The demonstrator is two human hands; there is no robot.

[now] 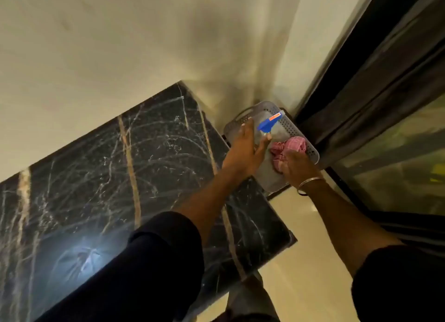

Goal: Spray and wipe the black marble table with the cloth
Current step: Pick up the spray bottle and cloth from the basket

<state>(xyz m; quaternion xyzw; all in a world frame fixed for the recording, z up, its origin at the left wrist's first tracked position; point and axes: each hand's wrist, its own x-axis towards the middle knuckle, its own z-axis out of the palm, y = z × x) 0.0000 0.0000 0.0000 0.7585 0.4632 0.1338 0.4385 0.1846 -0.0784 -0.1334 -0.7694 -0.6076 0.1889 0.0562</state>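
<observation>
Head: grey basket [291, 127] holds spray bottle [265, 125], pink cloth [293, 145].

Left hand [243, 150] and right hand [297, 166] extended forward — both gripping.

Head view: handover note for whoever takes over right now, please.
Hands: the left hand grips the spray bottle; the right hand grips the pink cloth.
Things: both are inside the grey basket, off the far end of the table.
Done: cannot tell; the table shows faint curved streaks, perhaps wipe marks.
Left: if it is unwiped, lift both out, spray, then wipe.
</observation>
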